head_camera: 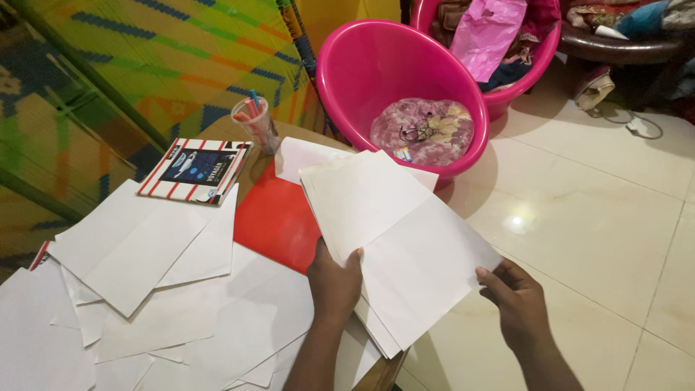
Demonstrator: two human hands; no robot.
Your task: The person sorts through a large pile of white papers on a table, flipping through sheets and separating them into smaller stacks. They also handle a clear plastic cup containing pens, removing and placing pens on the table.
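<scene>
My left hand (334, 281) grips a stack of white paper sheets (394, 239) by its near edge, thumb on top. At the stack's right corner, the fingers of my right hand (515, 298) pinch the top sheet. The stack is held above the edge of a low wooden table (382, 373), over a red sheet (279, 221) that lies flat on it. More white sheets (145, 289) lie scattered and overlapping across the table to the left.
A striped-edge notebook (197, 170) and a clear cup of pens (255, 124) sit at the table's far side. A pink tub (362, 65) holding cloth and spectacles stands on the tiled floor (601, 217), a second pink tub (539, 51) behind it. A patterned mat (108, 72) leans at left.
</scene>
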